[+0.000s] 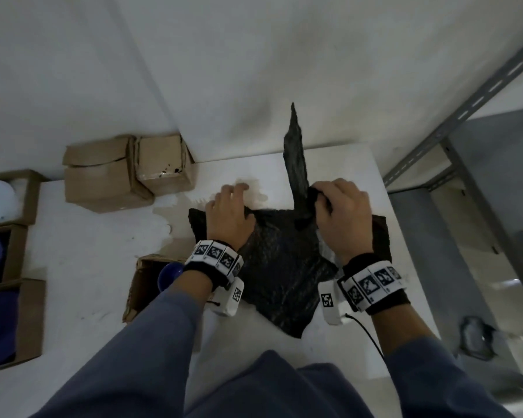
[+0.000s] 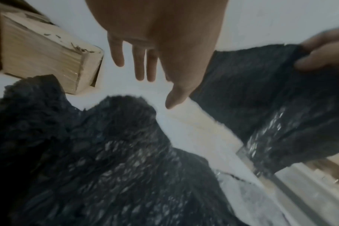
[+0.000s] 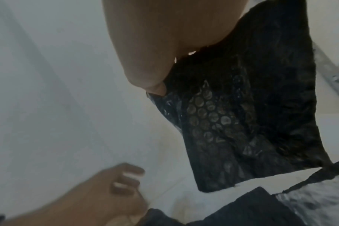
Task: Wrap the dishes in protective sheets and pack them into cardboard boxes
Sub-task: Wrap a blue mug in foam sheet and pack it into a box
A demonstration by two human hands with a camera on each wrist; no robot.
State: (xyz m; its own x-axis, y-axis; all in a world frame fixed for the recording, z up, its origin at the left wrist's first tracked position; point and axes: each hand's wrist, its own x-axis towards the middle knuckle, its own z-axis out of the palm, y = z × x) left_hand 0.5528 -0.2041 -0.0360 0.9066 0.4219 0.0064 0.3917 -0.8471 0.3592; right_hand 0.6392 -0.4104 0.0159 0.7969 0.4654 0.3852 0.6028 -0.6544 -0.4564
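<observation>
Centrally, a black bubble-wrap sheet (image 1: pixel 280 260) lay spread on the white table (image 1: pixel 97 267), directly in front of the person, presumably as the bed for wrapping the next dish. One corner of it stood lifted off the table, pinched in the right hand (image 1: pixel 341 215); the right-wrist view showed the thumb curled onto the sheet's edge and the flap hanging below it, bubbles visible. Judgement: the corner was being raised either to fold it over or to straighten the sheet; no dish could be made out under it. The left hand (image 1: pixel 228 214) rested over the sheet's far-left edge, fingers (image 2: pixel 141 65) straight and slightly spread, gripping nothing, probably steadying the sheet against the pull; whether the palm actually pressed down could not be told. Just left of the sheet an open cardboard box (image 1: pixel 145 285) held a blue bowl (image 1: pixel 169 274). Closed cardboard boxes (image 1: pixel 124 171) stood by the wall, and further boxes (image 1: pixel 9 267) with blue and white dishes lined the table's left edge.
</observation>
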